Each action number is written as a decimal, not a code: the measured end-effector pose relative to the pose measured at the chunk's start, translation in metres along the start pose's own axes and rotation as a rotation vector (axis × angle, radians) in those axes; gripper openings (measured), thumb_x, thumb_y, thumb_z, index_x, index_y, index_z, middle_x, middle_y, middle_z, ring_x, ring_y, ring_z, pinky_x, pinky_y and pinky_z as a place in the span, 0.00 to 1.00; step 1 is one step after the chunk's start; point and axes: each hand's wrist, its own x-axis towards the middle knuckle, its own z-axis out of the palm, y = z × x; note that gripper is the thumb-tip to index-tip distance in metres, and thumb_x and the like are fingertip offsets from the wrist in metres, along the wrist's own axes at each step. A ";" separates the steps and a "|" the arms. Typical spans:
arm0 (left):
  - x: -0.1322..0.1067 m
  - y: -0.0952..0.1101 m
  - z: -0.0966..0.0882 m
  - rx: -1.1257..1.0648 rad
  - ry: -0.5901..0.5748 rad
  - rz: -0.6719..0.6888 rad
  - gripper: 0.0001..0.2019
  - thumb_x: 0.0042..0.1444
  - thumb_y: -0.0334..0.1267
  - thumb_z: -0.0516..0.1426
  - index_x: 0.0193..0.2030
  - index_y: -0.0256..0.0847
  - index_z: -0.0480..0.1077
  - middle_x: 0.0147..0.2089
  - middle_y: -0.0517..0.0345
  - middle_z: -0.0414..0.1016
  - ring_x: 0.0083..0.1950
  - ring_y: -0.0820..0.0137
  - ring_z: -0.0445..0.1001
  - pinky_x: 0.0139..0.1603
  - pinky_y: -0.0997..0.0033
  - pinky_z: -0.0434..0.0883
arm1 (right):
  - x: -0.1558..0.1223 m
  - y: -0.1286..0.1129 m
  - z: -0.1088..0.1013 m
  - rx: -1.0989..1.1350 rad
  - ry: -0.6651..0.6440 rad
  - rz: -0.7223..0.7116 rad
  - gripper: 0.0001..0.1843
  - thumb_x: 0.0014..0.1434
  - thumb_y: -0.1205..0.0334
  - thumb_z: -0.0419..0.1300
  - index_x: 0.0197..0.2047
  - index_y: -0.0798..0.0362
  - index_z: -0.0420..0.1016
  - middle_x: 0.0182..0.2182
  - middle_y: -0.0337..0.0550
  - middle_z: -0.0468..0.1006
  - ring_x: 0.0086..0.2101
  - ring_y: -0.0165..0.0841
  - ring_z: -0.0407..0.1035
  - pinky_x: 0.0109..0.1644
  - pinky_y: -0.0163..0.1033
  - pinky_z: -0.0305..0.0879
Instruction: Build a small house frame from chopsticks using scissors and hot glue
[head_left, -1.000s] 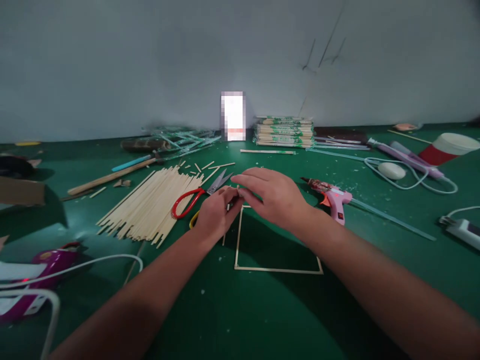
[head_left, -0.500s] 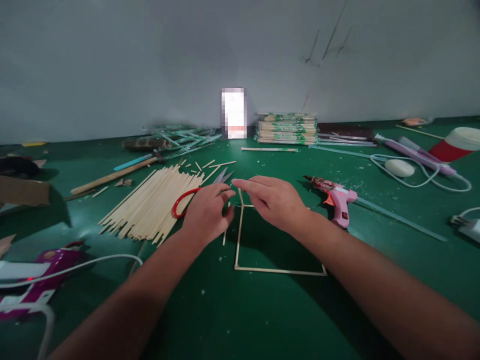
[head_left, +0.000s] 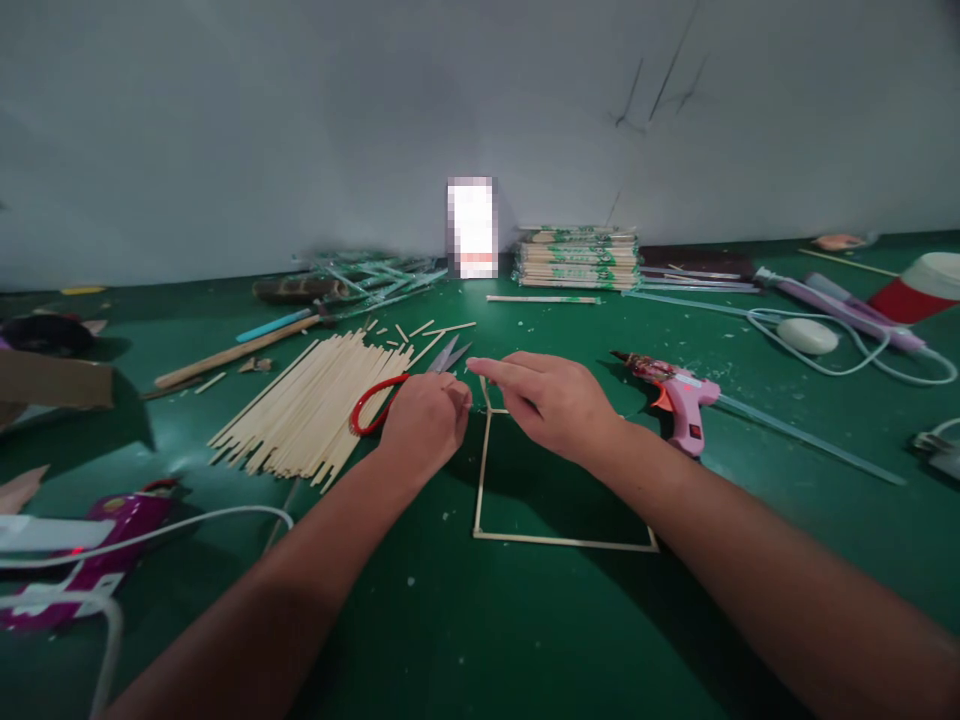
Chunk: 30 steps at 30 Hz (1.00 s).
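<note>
A square frame of thin wooden sticks (head_left: 481, 470) lies flat on the green table. My left hand (head_left: 424, 422) is at the frame's far left corner with its fingers curled in a pinch; what they hold is hidden. My right hand (head_left: 553, 400) reaches in from the right. Its fingers are stretched out, and the fingertips rest at the same corner, almost touching the left hand. Red-handled scissors (head_left: 379, 398) lie just left of my left hand, partly behind it.
A pile of bare sticks (head_left: 311, 405) lies left of the scissors. A pink glue gun (head_left: 684, 397) lies right of my right hand, and a purple one (head_left: 97, 535) with a white cord at the near left. Wrapped chopstick packs (head_left: 577, 258) stand by the wall. A red cup (head_left: 919, 290) is far right.
My left hand has closed its fingers and moved up to the frame's far left corner. My right hand has stayed over that corner, fingers outstretched.
</note>
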 end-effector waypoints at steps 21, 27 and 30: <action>-0.004 -0.012 -0.003 -0.193 0.034 0.006 0.09 0.50 0.34 0.59 0.40 0.41 0.73 0.42 0.52 0.75 0.45 0.61 0.71 0.47 0.58 0.69 | -0.001 0.000 0.000 0.013 -0.003 0.026 0.22 0.62 0.69 0.47 0.57 0.52 0.69 0.39 0.43 0.79 0.36 0.31 0.70 0.37 0.35 0.62; 0.003 -0.006 0.006 -0.191 -0.082 0.076 0.04 0.54 0.35 0.56 0.33 0.42 0.74 0.34 0.56 0.76 0.43 0.64 0.72 0.45 0.61 0.70 | -0.001 0.000 0.000 0.029 -0.001 0.033 0.22 0.62 0.69 0.48 0.57 0.50 0.70 0.40 0.43 0.79 0.37 0.31 0.70 0.37 0.35 0.63; 0.007 -0.003 0.006 -0.125 -0.091 0.064 0.05 0.53 0.35 0.56 0.30 0.42 0.73 0.33 0.56 0.75 0.42 0.63 0.72 0.45 0.60 0.70 | -0.002 0.000 0.000 0.038 -0.012 0.042 0.22 0.62 0.69 0.48 0.57 0.50 0.69 0.40 0.43 0.78 0.37 0.32 0.70 0.38 0.36 0.64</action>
